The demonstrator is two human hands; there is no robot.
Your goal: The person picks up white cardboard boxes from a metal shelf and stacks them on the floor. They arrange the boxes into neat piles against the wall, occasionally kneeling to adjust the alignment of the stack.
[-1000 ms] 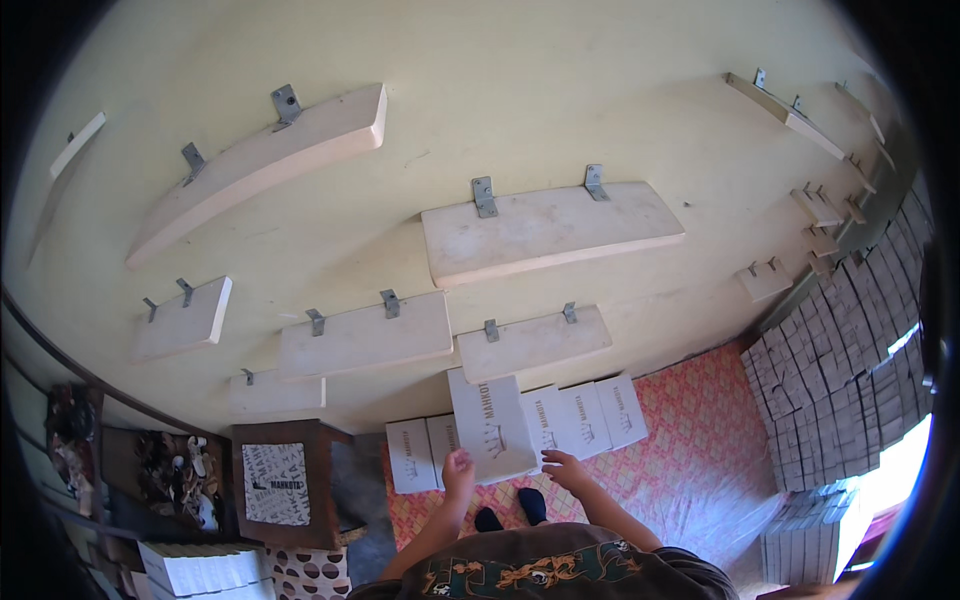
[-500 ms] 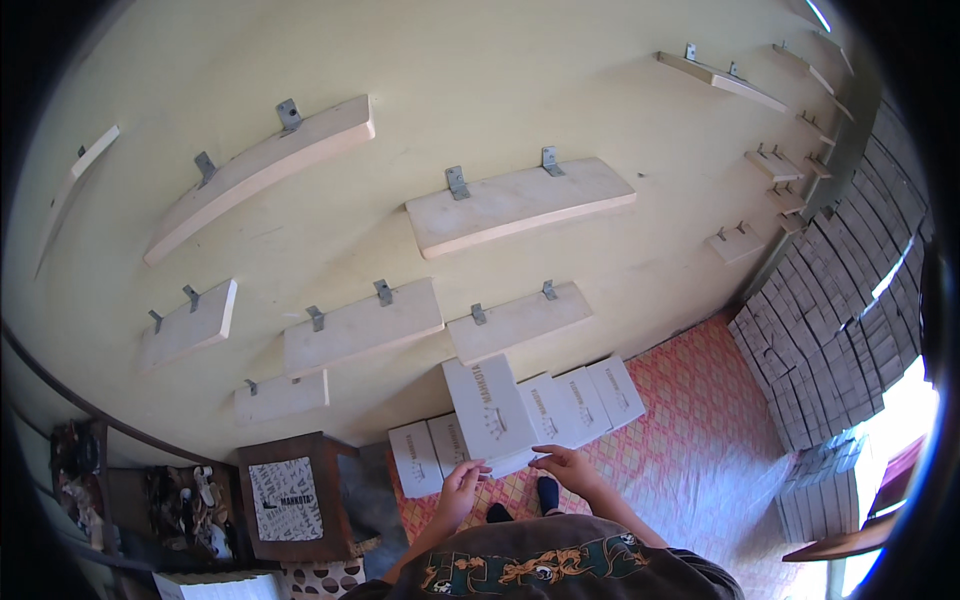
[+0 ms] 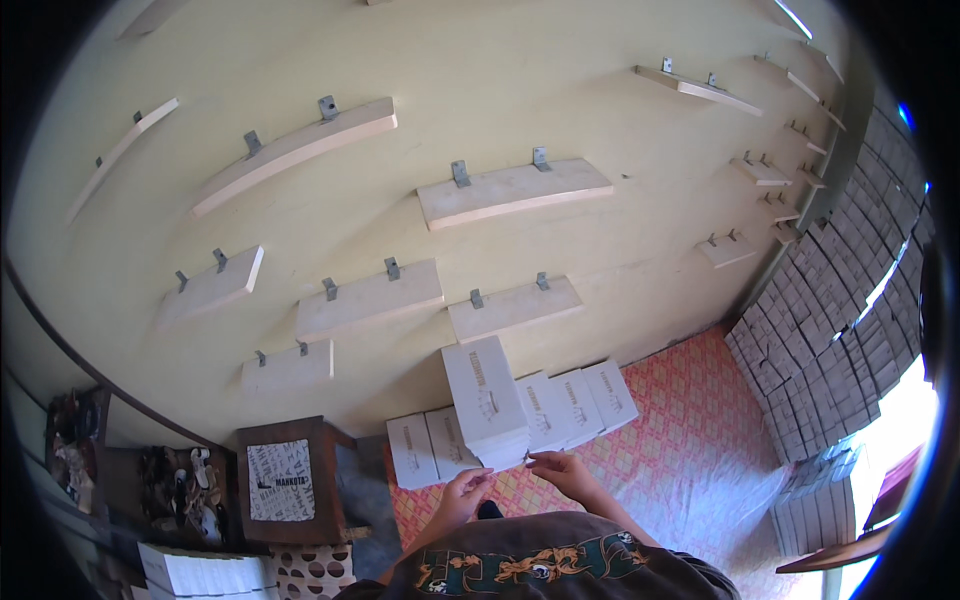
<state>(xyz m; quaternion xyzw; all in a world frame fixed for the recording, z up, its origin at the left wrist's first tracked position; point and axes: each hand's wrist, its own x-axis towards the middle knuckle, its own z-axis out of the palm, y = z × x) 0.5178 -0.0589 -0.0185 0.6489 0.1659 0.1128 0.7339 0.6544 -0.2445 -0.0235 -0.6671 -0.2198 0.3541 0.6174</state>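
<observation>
1. The tall stack of white boxes (image 3: 487,402) stands low in the middle of the frame, by the yellow wall (image 3: 520,90).
2. The left hand (image 3: 463,495) reaches up with bent fingers to the stack's bottom edge — it looks like it touches, but the view is small.
3. The right hand (image 3: 562,470) pinches the lower right corner.
4. Hold the bottom firmly and keep the stack straight — the row of white boxes (image 3: 575,398) sits just beside it on the red mat (image 3: 690,440).

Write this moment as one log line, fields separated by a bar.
left hand: under white box stack | right hand: at stack's lower edge | behind: white boxes along wall
</observation>
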